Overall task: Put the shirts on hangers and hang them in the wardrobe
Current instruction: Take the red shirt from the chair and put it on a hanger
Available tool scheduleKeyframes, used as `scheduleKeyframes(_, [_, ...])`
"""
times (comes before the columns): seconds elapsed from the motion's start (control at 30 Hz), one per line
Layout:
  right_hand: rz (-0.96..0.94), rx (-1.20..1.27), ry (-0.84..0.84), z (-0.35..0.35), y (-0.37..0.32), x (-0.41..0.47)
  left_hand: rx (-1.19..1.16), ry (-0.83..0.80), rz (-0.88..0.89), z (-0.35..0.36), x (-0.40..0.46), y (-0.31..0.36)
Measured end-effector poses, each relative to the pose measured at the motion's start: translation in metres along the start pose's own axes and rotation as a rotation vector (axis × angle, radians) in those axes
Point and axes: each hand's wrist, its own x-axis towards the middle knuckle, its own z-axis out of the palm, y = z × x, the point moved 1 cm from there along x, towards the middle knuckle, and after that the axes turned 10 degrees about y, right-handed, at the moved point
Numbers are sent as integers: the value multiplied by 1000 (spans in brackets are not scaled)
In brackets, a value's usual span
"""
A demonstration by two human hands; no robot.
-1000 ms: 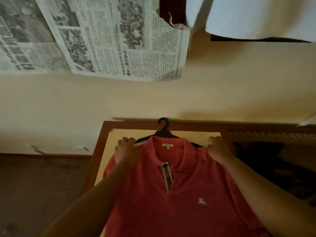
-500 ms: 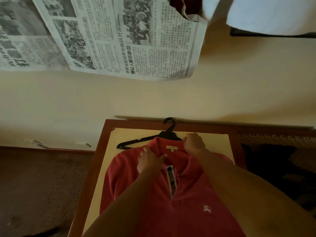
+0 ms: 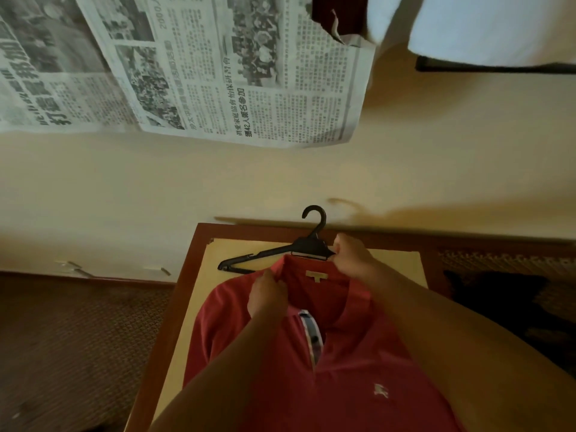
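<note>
A red polo shirt [image 3: 358,363] lies face up on a wooden table [image 3: 187,294], collar toward the wall. A black plastic hanger [image 3: 280,251] lies at the collar, its hook pointing to the wall and its left arm sticking out bare past the shirt. My left hand [image 3: 268,294] pinches the left side of the collar. My right hand [image 3: 352,257] grips the hanger's middle at the back of the collar. The hanger's right arm is hidden under my hand and the shirt.
The table has a dark red frame and a pale top, and stands against a cream wall [image 3: 280,182]. Newspaper sheets [image 3: 218,73] hang on the wall above. A dark garment [image 3: 498,294] lies on a woven surface to the right. Brown carpet [image 3: 78,347] covers the floor on the left.
Both hands came in from the shirt's shoulders to the collar. The hanger's left arm has slid out of the shirt and now lies bare, with the hanger raised slightly toward the wall.
</note>
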Motion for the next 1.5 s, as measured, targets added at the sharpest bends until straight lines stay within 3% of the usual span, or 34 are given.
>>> scheduleKeyframes(0.13, [-121,99,84,-47,19,-15,-199,59,5,-11,-5,1])
scheduleKeyframes(0.33, [-101,113,339,-126,60,-53,-287,109,16,-27,-9,11])
scheduleKeyframes(0.5, [-78,141,227,-159,88,-73,-270,133,-5,-30,-10,16])
scheduleKeyframes(0.77, [-170,109,49,-74,46,-62,-313,76,25,-30,-14,22])
scheduleKeyframes(1.03, [-89,135,-96,14,-4,-35,-368,39,47,-24,-9,24])
scheduleKeyframes(1.1, [-84,96,-57,23,-8,-30,-369,23,57,-21,-7,21])
scheduleKeyframes(1.17, [-58,-12,86,26,-9,-34,-345,4,63,-17,-5,16])
scheduleKeyframes(1.23, [-29,-130,261,28,-8,-51,-188,-15,139,-11,-4,10])
scheduleKeyframes(1.3, [-3,-120,307,35,-6,-79,45,12,311,-2,-6,4])
scheduleKeyframes(1.37, [93,-92,201,47,2,-107,157,35,521,6,-14,3])
scheduleKeyframes(1.43, [185,-88,100,61,14,-123,277,-71,728,15,-23,5])
scheduleKeyframes(1.5, [226,-49,56,66,19,-127,396,-149,827,24,-26,7])
